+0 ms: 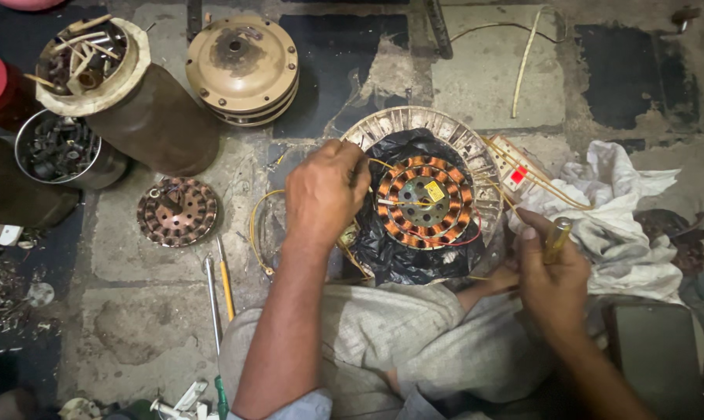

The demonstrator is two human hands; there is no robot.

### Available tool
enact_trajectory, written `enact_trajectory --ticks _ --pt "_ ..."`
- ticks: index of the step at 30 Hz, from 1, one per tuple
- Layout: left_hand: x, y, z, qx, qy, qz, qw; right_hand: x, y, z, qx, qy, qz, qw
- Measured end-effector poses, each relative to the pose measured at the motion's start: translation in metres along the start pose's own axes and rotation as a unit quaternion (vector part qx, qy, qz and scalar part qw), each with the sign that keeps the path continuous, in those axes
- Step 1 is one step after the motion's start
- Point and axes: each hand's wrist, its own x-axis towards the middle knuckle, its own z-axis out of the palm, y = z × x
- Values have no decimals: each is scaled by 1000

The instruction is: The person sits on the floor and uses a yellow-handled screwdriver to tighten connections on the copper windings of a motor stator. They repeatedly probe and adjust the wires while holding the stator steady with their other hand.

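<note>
Plainly, with the right hand (553, 272) closed round a yellow-handled tool (557, 238) and the left hand (325, 190) pinching yellow wire (257, 225) at the copper-wound fan stator (427, 201) on its black bag (402, 257) on the floor, a tug could snap or tangle the wire.

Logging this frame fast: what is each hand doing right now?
Left hand: closed, fingers curled at the edge of the copper-wound stator; what it grips cannot be told.
Right hand: closed on a yellowish tool handle.
</note>
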Motion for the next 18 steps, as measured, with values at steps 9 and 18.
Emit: enact_trajectory --ticks 9,18 --pt "1 -2 0 13 21 31 999 0 8 3 -3 5 6 1000" --pt "1 -2 -1 7 17 43 999 0 9 3 -33 3 17 999"
